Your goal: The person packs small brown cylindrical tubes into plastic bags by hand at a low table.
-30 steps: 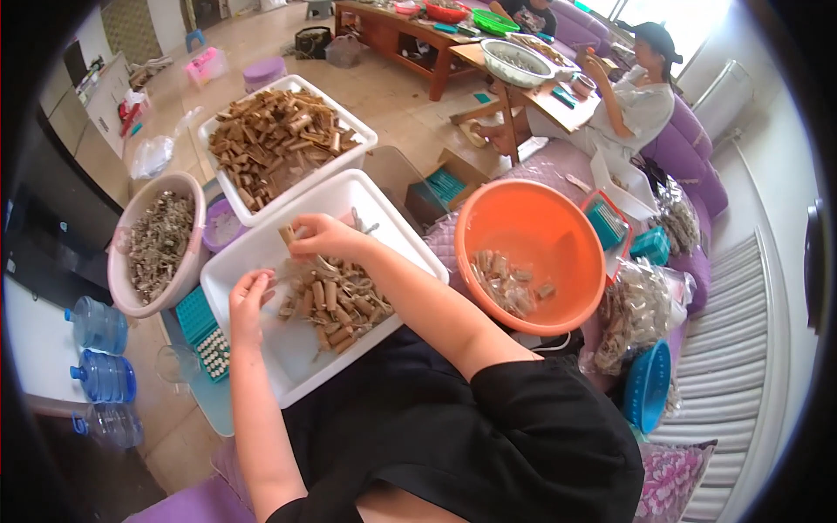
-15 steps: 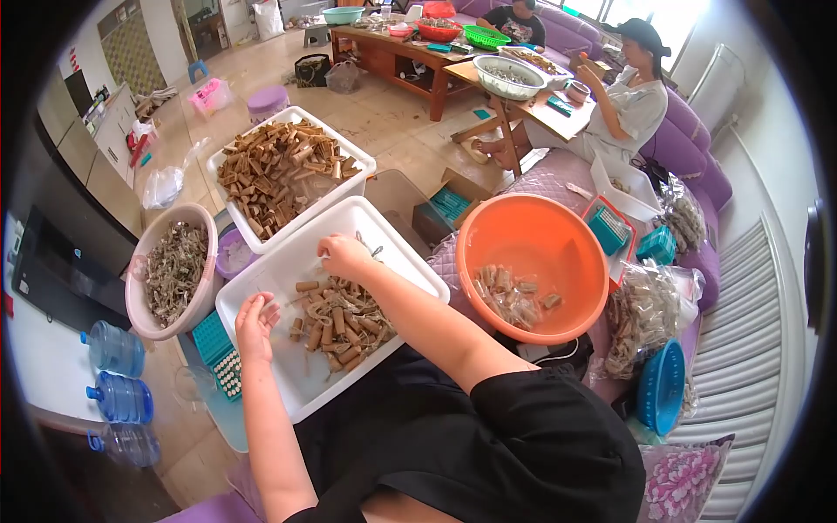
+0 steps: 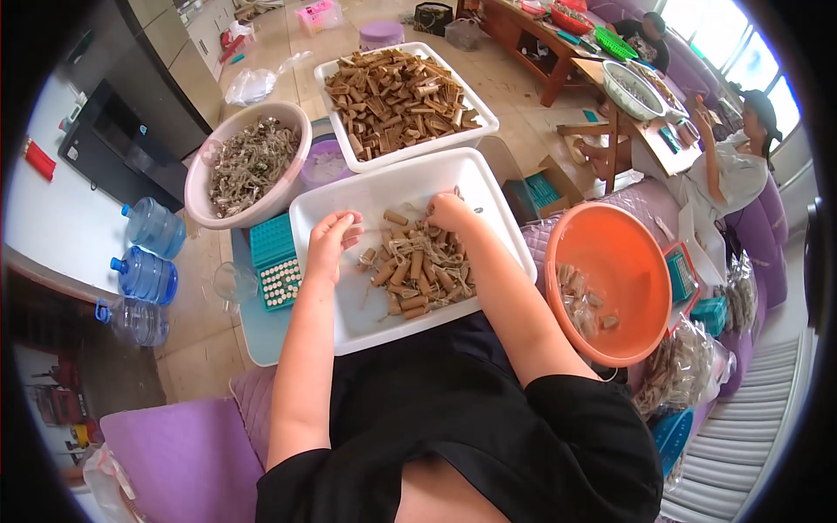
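Sorting through a heap of short brown cardboard-like tubes tangled with thin pale strings [image 3: 418, 270], piled in the middle of a large white rectangular plastic tray [image 3: 488, 187] resting across the lap. Left hand [image 3: 331, 244] hovering over the tray's bare left half, fingers [image 3: 347, 222] curled in and pressed together as if pinching something small at the tips; too small to tell what. Right hand [image 3: 452, 212] lying on the far edge of the heap, fingers bent down into the tubes and hidden among them, so cannot tell whether gripping one or only touching.

Just beyond, touching the first tray's far rim, a second white rectangular tray [image 3: 471, 122] heaped full with the same brown tubes. To its left, a round pale pink bowl [image 3: 205, 209] filled with a grey, stringy tangle. Beside the near tray's left edge, a teal plastic rack studded with small white pegs [image 3: 275, 261]. On the right, a wide orange plastic basin [image 3: 628, 261] holding a few tubes in clear wrapping at its bottom. Farther left on the floor, three blue water bottles [image 3: 144, 275] lying in a row. At upper right, well apart, another person in a pale top [image 3: 728, 179] seated near a low wooden table [image 3: 610, 113].
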`<state>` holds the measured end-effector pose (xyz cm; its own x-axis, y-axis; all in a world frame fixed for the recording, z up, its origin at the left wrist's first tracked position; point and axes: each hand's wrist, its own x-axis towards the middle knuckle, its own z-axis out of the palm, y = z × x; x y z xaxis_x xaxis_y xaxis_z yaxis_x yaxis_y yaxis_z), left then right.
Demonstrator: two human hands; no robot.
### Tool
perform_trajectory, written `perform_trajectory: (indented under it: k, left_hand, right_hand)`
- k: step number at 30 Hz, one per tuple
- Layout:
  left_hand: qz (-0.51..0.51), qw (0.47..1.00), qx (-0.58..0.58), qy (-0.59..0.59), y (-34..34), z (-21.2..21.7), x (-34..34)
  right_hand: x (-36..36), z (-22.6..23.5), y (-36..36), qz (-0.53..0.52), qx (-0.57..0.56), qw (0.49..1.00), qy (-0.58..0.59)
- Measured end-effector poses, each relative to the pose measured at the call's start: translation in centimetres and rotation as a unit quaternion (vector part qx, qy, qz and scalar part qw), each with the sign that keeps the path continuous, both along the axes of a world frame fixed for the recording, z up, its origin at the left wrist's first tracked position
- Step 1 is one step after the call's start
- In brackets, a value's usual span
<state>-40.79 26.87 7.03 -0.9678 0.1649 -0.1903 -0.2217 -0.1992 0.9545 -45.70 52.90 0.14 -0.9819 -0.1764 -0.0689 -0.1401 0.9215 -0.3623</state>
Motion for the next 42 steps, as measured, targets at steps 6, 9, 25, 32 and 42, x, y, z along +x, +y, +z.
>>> perform_trajectory:
  k: [6,9,25,32,42]
  left_hand:
    - [0.015,1.0,-0.017,-0.008,-0.3,0.2,0.6]
    - [0.031,0.999,-0.005,-0.008,-0.8,0.2,0.4]
    - [0.001,1.0,0.012,-0.014,-0.5,-0.6,-0.1]
    - [0.006,1.0,0.003,-0.012,-0.4,-0.4,0.0]
    - [0.009,1.0,0.001,-0.018,-0.4,-0.1,0.0]
  right_hand:
    - [0.3,0.7,-0.2,-0.016,0.015,1.0,0.007]
    - [1.1,2.8,-1.2,-0.013,-0.038,0.998,0.055]
    - [1.9,3.1,-3.1,0.038,0.203,0.978,0.04]
    - [1.9,3.9,-2.0,0.025,0.067,0.997,0.039]
    - [2.0,4.2,-2.0,-0.01,-0.187,0.969,0.159]
